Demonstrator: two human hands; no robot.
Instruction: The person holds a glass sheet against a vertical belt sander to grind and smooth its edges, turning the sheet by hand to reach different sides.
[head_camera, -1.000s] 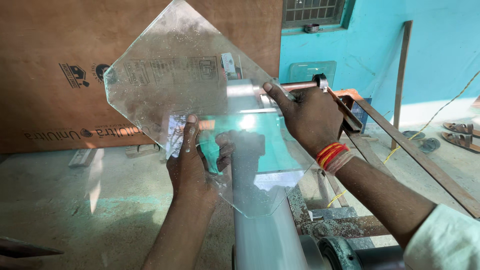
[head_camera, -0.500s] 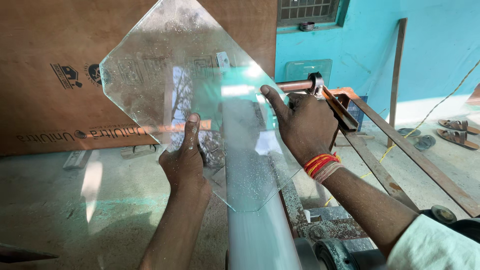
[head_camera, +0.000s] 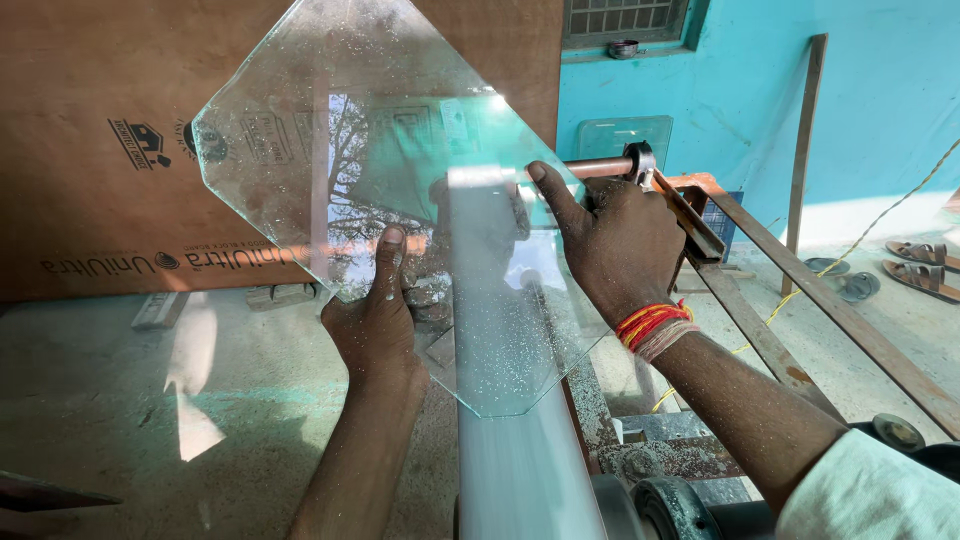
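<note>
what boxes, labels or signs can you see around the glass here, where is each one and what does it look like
Cardboard sheet: large, flat, brown, standing behind the glass pane at upper left, with dark printed lettering and small pictogram marks, seen upside down.
Sticker: small pale rectangle seen on or through the pane, near its upper right; too blurred to tell more.
The left hand and right hand grip the pane. No screens or signs in view.

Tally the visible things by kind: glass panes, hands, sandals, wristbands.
Glass panes: 2 (held pane, small pane by the wall)
Hands: 2 (left hand, right hand)
Sandals: 2 (sandals)
Wristbands: 1 (wristband)
Total: 7
</note>
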